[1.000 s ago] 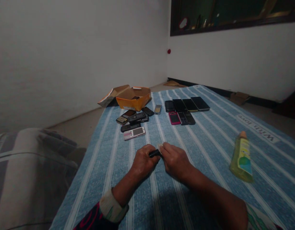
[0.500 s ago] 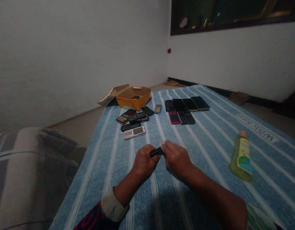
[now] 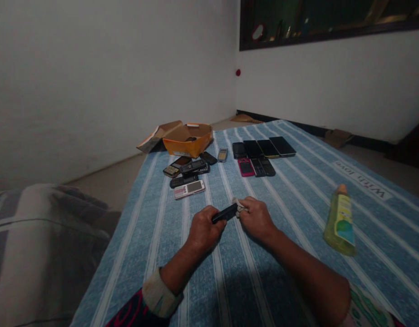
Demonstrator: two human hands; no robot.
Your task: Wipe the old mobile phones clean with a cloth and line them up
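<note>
My left hand [image 3: 205, 229] is closed around one end of a black mobile phone [image 3: 225, 213], seen edge-on above the striped cloth. My right hand [image 3: 256, 220] pinches a crumpled white wipe [image 3: 239, 206] against the phone's far end. Beyond my hands lies a loose group of phones, with a white and pink phone [image 3: 189, 190] nearest and a black phone [image 3: 184, 180] just behind it. To the right, phones are laid out in two rows, among them a pink phone [image 3: 246, 167] and a large dark smartphone [image 3: 282, 146].
An orange cardboard box [image 3: 187, 147] stands with its lid open at the back, something dark inside. A bottle of yellow-green liquid [image 3: 341, 222] lies on the blue striped cloth [image 3: 298, 272] at right. Grey-white padded furniture [image 3: 28, 254] is at left.
My right hand has shifted slightly right along the phone, so more of the black phone and the white wipe shows. My left hand keeps its grip; the view has moved slightly.
</note>
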